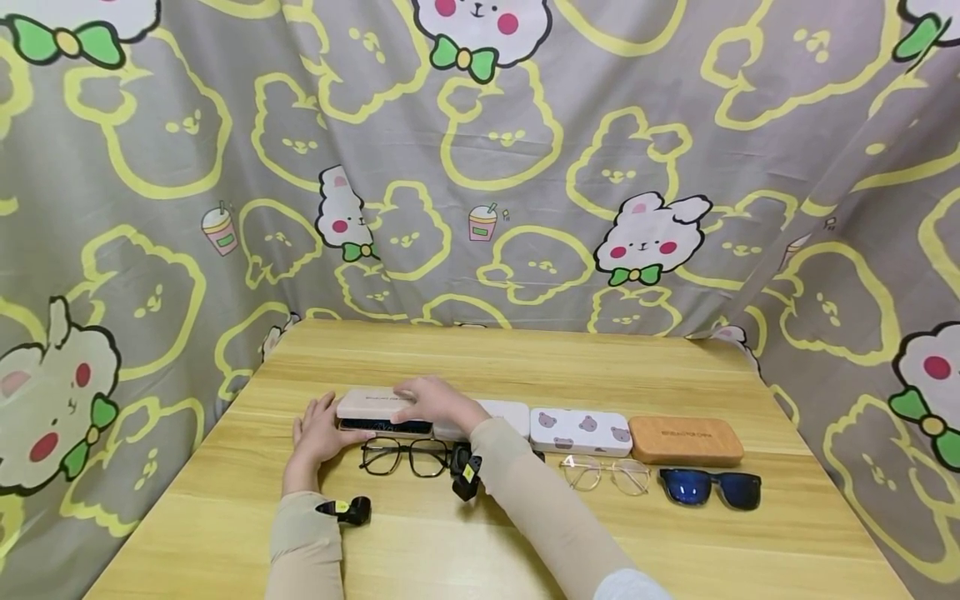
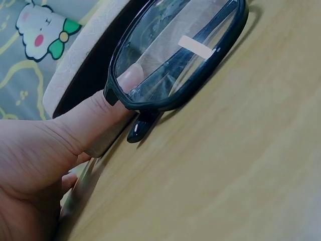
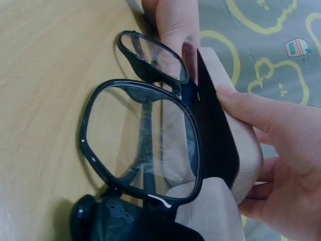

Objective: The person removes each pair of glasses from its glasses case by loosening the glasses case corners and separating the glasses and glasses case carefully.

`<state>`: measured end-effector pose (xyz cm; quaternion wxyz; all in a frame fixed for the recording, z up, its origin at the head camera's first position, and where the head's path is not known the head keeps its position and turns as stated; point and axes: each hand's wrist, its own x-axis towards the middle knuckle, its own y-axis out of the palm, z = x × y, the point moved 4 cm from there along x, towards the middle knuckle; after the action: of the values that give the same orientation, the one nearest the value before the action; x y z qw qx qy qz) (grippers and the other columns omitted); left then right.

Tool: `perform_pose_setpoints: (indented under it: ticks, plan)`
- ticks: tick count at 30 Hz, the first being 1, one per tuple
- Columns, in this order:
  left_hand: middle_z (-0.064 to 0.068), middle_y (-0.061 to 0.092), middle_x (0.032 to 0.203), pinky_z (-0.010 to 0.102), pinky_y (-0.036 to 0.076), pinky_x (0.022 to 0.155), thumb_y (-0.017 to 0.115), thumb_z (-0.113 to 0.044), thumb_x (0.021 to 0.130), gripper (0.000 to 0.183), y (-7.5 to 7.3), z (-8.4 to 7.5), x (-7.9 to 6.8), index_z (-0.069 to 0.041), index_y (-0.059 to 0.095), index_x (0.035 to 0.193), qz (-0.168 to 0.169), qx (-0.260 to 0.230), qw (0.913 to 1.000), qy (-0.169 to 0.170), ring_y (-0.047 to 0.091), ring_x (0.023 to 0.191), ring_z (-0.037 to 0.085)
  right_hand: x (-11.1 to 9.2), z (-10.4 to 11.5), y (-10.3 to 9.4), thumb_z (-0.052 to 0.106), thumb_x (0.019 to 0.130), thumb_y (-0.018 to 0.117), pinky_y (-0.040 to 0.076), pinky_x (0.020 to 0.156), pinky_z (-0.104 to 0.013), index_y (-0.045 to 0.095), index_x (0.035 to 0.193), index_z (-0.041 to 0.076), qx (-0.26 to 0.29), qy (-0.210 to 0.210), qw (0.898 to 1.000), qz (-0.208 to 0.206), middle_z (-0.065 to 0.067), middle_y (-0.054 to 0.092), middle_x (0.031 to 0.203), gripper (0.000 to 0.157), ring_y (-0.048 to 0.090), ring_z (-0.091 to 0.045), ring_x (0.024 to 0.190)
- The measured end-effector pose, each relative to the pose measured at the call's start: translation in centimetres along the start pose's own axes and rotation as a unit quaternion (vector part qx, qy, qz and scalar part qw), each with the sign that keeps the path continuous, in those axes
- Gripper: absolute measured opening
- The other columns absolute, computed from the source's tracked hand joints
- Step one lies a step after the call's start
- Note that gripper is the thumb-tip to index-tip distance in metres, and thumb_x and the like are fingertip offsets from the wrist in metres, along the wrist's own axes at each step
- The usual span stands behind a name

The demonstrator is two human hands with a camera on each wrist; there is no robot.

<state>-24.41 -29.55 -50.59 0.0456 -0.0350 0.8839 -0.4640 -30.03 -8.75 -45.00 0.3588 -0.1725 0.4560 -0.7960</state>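
A beige glasses case [image 1: 367, 405] lies at the left end of a row, its lid partly raised over a dark interior. My left hand [image 1: 318, 435] grips its lower half at the left end, the thumb along the front. On the lid is my right hand [image 1: 442, 402], pinching it with the thumb in front and fingers behind, as the right wrist view shows. Black-framed glasses [image 3: 85, 140] with clear lenses stand on the table just before the case. In the left wrist view, my left thumb [image 2: 93, 118] passes behind one lens of these glasses.
Rightward in the row are a white case [image 1: 510, 412], a bear-print case [image 1: 577, 431] and an orange-brown case [image 1: 686, 439]. Before them lie thin-framed glasses [image 1: 606, 468] and blue-lensed sunglasses [image 1: 688, 488]. A dark item shows partly behind my right wrist. Patterned curtain [image 1: 480, 167] surrounds the wooden table [image 1: 450, 550].
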Motion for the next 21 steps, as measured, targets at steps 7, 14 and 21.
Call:
perform_pose_setpoints:
  ticks: [7,14,21]
  plan:
    - [0.025,0.013,0.16,0.072,-0.006,0.112,0.077,-0.06,0.071,0.104,0.0,0.0,0.0,-0.008,0.034,0.15,-0.001,-0.002,1.0,-0.001,-0.001,0.146,0.051,-0.2,0.1,0.4,0.046,0.086,0.071,0.041,0.112,-0.034,0.048,0.144,0.012,-0.023,0.004,0.999,-0.022,-0.001,0.055,0.143,0.071,0.05,-0.021,0.135]
    - [0.024,0.012,0.161,0.072,-0.007,0.112,0.077,-0.06,0.072,0.103,0.0,0.0,-0.1,-0.009,0.034,0.151,0.003,-0.004,1.0,-0.002,-0.001,0.146,0.051,-0.2,0.5,0.9,0.044,0.082,0.075,0.053,0.092,-0.028,0.055,0.136,0.011,-0.063,-0.007,0.997,-0.038,-0.003,0.067,0.123,0.066,0.064,-0.017,0.108]
    - [0.024,0.012,0.161,0.071,-0.009,0.112,0.078,-0.058,0.071,0.104,-0.2,-0.2,-0.2,-0.008,0.034,0.151,0.005,-0.013,0.9999,-0.003,-0.002,0.146,0.051,-0.4,1.0,1.0,0.043,0.079,0.078,0.038,0.057,-0.021,0.06,0.099,0.016,-0.094,-0.011,0.994,-0.057,0.007,0.053,0.072,0.038,0.043,-0.009,0.06]
